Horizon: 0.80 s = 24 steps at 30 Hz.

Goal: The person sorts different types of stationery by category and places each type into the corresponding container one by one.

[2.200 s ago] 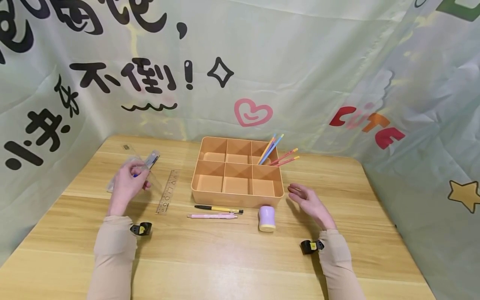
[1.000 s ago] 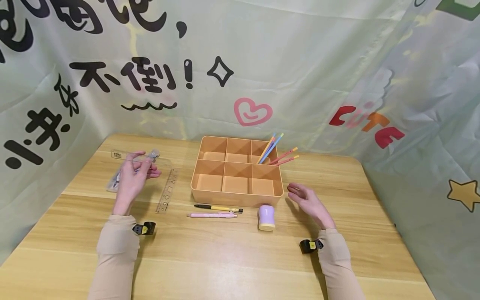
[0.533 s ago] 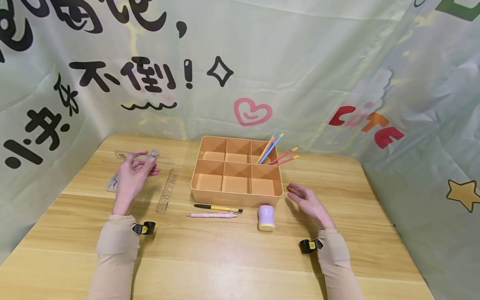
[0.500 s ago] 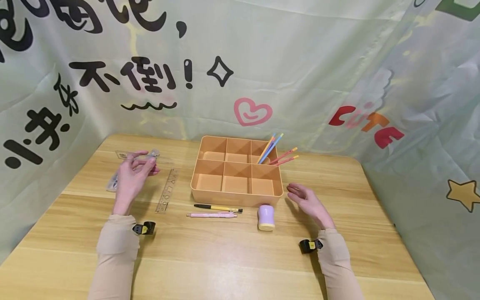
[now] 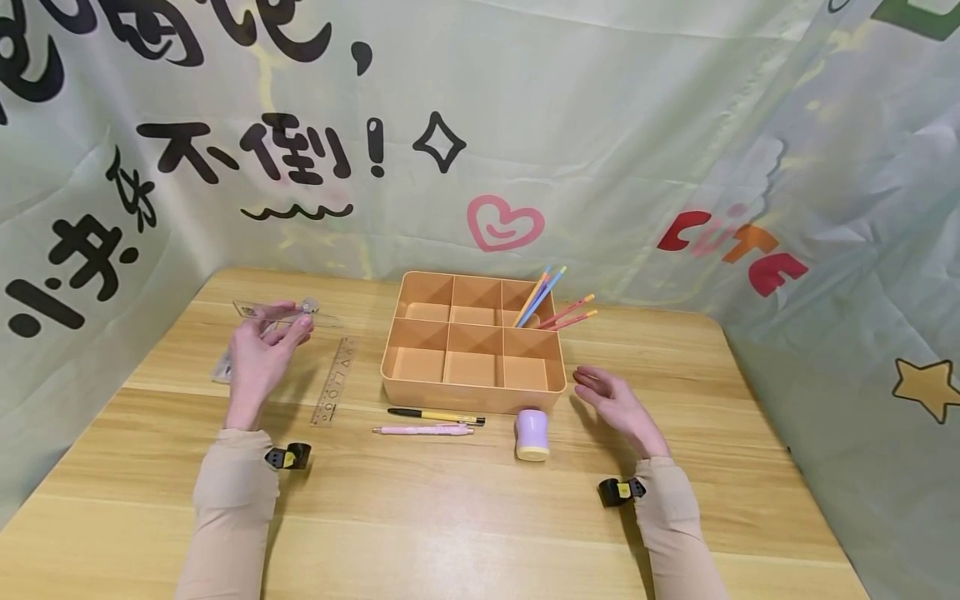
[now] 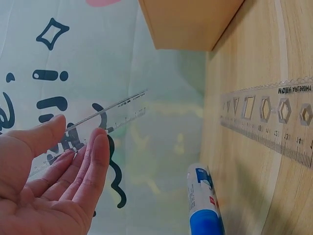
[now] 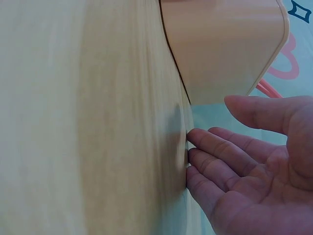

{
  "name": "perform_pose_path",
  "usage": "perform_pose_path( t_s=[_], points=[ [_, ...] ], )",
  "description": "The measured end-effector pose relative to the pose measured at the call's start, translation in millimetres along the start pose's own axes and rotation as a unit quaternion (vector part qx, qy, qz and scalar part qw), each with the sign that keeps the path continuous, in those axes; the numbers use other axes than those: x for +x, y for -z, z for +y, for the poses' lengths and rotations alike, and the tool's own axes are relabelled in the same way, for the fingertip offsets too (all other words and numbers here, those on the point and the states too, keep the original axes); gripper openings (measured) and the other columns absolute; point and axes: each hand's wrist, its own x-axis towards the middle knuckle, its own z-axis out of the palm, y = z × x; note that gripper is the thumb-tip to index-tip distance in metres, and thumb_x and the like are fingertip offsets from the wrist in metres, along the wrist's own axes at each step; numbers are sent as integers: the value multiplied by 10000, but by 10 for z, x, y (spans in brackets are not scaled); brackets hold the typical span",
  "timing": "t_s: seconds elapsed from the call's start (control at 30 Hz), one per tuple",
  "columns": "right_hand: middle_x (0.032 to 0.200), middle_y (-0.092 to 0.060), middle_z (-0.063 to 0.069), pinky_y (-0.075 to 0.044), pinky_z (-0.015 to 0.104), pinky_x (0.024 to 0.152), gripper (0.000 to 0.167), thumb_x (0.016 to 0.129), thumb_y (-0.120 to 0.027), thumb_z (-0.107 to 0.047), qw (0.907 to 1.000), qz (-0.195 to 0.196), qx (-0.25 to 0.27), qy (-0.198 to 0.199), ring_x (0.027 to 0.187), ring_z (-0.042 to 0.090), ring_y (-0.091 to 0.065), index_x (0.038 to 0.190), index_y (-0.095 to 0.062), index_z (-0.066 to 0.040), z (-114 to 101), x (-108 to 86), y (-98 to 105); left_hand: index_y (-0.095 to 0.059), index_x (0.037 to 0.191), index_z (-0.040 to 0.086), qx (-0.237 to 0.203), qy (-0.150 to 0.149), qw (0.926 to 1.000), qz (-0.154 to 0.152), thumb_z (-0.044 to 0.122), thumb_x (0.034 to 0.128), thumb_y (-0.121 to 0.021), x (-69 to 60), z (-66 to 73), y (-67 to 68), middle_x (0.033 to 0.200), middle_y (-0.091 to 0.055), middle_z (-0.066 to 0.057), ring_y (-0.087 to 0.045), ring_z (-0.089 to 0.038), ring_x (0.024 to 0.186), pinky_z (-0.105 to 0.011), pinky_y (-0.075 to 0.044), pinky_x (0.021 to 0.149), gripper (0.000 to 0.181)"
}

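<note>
My left hand (image 5: 258,354) pinches a clear plastic ruler (image 6: 129,103) between thumb and fingers, held above the left of the table. The ruler is tilted, and the hand covers part of it. Just right of that hand, a second clear ruler (image 5: 333,382) with cut-out shapes lies flat on the wood. A white tube with a blue end (image 6: 203,203) lies near the hand in the left wrist view. My right hand (image 5: 618,408) rests on the table beside the orange organizer box (image 5: 472,398), holding nothing, its fingers loosely bent.
Several thin coloured sticks (image 5: 542,298) stand in the box's back right compartment. In front of the box lie a yellow and black pen (image 5: 437,416) and a pink pen (image 5: 423,431). A purple, cream-based object (image 5: 532,435) sits at its front right corner. A printed curtain (image 5: 637,125) hangs behind.
My left hand has shifted slightly right since the earliest frame. The ruler in it swung from a diagonal to a sideways position, then tilted a little more. My right hand stays put.
</note>
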Motion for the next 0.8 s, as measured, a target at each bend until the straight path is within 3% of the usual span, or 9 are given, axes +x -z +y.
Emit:
perform_pose_path(
  t_s=[0.17, 0.37, 0.6, 0.8],
  points=[
    [1556, -377, 302, -289, 568, 1224, 557, 1057, -495, -133, 10000, -27, 8, -5, 1455, 435, -383, 1523, -301, 103, -17, -10, -6, -537, 1336, -91, 150, -87, 9998, 33, 171, 965, -676, 1, -11, 2, 1255, -623, -131, -669, 128, 756, -110, -582, 745, 474],
    [1557, -376, 304, -291, 565, 1226, 559, 1056, -496, -129, 10000, -35, 22, -7, 1458, 434, -378, 1522, -299, 106, -25, -12, -8, -539, 1338, -86, 269, -146, 9995, 60, 184, 966, -679, -2, -17, 1, 1177, -648, -54, -664, 136, 756, -103, -581, 732, 480],
    [1552, -380, 307, -288, 563, 1224, 554, 1054, -499, -128, 10000, 1, 23, 22, 1453, 442, -381, 1517, -308, 109, -4, -2, -1, -544, 1334, -88, 381, -284, 9989, -1, 188, 976, -665, 1, -39, -6, 1314, -610, -289, -641, 162, 771, -97, -576, 741, 468],
    [1551, -385, 304, -290, 562, 1219, 558, 1057, -498, -150, 10000, 23, -13, 15, 1451, 446, -383, 1520, -312, 99, 34, 7, -8, -564, 1316, -84, 572, -574, 9965, -221, 180, 980, -661, 1, -108, -59, 1313, -617, -309, -604, 188, 797, -34, -531, 746, 438]
  ],
)
